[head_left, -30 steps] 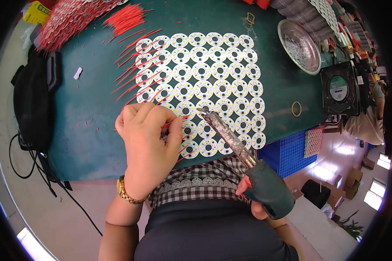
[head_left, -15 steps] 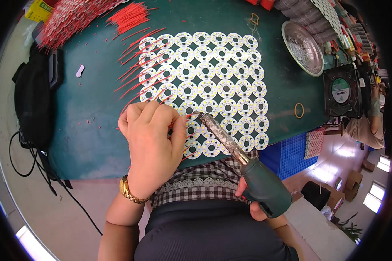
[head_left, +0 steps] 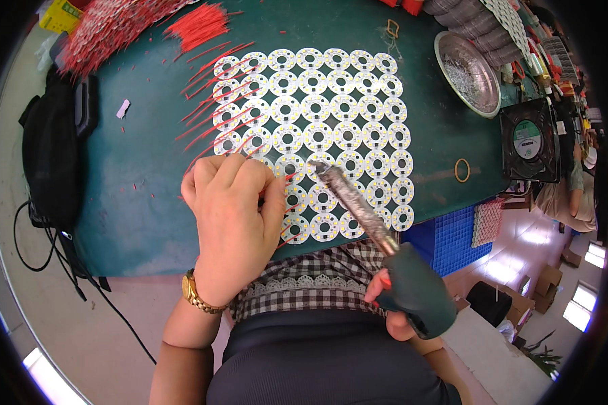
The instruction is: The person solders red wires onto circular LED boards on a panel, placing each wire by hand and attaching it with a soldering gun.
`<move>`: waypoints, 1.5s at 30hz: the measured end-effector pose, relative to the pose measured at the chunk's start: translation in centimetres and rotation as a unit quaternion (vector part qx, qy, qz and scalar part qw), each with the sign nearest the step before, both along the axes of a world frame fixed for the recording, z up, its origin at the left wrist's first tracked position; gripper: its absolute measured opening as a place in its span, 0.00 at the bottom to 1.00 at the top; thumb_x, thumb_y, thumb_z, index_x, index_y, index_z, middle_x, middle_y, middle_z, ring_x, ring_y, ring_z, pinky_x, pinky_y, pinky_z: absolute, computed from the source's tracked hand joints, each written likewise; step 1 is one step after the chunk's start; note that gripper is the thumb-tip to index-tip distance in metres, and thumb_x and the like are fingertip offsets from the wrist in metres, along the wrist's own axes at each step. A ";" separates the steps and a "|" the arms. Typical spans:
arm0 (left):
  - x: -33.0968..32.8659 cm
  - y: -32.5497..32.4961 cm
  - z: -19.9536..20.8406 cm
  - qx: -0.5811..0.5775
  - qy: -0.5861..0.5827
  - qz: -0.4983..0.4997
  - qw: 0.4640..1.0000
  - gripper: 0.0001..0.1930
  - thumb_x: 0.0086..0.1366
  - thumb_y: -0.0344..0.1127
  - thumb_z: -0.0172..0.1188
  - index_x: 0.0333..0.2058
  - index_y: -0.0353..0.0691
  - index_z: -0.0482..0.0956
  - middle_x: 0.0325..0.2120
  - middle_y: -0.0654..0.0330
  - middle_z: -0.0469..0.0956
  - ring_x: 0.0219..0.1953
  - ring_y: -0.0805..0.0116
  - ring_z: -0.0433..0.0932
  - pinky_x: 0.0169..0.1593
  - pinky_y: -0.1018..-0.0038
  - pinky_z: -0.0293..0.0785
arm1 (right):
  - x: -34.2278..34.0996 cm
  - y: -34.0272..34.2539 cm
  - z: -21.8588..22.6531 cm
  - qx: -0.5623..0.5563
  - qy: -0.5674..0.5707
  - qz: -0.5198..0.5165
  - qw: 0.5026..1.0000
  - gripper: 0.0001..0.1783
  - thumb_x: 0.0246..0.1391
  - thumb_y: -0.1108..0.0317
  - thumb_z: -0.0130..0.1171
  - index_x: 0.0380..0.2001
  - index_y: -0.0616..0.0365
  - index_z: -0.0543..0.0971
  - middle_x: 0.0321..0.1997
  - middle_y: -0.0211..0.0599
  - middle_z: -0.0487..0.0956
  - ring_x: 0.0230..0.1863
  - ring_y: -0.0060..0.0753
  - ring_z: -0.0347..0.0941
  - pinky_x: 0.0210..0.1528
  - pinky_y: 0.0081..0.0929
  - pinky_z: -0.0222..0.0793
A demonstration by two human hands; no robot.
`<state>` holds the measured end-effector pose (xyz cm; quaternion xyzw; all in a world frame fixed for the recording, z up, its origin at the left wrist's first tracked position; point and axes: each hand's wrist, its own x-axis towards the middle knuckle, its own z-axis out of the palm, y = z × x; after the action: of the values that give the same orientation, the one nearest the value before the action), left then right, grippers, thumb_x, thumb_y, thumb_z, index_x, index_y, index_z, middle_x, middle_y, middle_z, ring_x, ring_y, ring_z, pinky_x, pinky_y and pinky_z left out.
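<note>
A square panel of white ring-shaped circuit boards (head_left: 307, 113) with small yellow chips lies on the green table. Thin red wires (head_left: 199, 138) stick out leftward from its left columns. Over the panel's lower left, my left hand (head_left: 231, 219) is closed, thumb and fingers pinched on a red wire whose end shows beside the thumb. My right hand (head_left: 388, 304) grips the dark green handle of a soldering iron (head_left: 360, 208). The iron's tip appears just above the boards, right of my left hand; whether it touches one I cannot tell.
A bundle of loose red wires (head_left: 197, 27) and a heap of wired boards (head_left: 111, 34) lie at the far left. At right are a metal bowl (head_left: 446, 50) of scraps, a black fan (head_left: 530, 142) and a rubber band (head_left: 462, 171). A black bag (head_left: 54, 155) sits left.
The soldering iron's tip has moved up and slightly right, away from the wire end by my left thumb. My left hand and the panel have shifted only slightly.
</note>
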<state>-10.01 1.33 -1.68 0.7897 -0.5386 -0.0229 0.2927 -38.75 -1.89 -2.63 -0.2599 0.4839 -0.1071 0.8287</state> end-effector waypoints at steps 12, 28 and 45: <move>1.2 1.8 3.1 0.050 -0.003 0.084 0.995 0.06 0.61 0.30 0.62 0.28 0.39 0.74 0.24 0.60 0.70 0.30 0.59 0.68 0.44 0.64 0.63 | 3.3 -0.8 3.7 -0.272 -0.136 -0.031 0.952 0.44 0.49 0.33 0.61 0.56 0.53 0.59 0.30 0.43 0.76 0.27 0.38 0.77 0.40 0.39 0.74; 0.9 -0.6 1.4 0.055 0.080 0.023 0.995 0.06 0.63 0.31 0.57 0.29 0.38 0.73 0.23 0.54 0.75 0.26 0.52 0.75 0.29 0.62 0.69 | 3.8 -0.7 0.9 -0.279 -0.098 0.137 0.945 0.46 0.47 0.26 0.56 0.55 0.52 0.64 0.33 0.42 0.74 0.31 0.29 0.73 0.29 0.23 0.69; 0.6 -0.7 0.8 0.032 0.013 0.016 0.999 0.08 0.62 0.32 0.59 0.27 0.40 0.70 0.22 0.56 0.73 0.21 0.56 0.74 0.24 0.64 0.67 | 3.8 0.0 -0.3 -0.310 -0.119 0.119 0.936 0.34 0.53 0.38 0.60 0.46 0.58 0.67 0.37 0.45 0.74 0.29 0.26 0.73 0.27 0.21 0.69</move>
<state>-9.43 0.64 -0.92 0.8067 -0.5211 -0.0454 0.2749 -34.96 -1.86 -2.92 -0.5446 0.2901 -0.1825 0.7655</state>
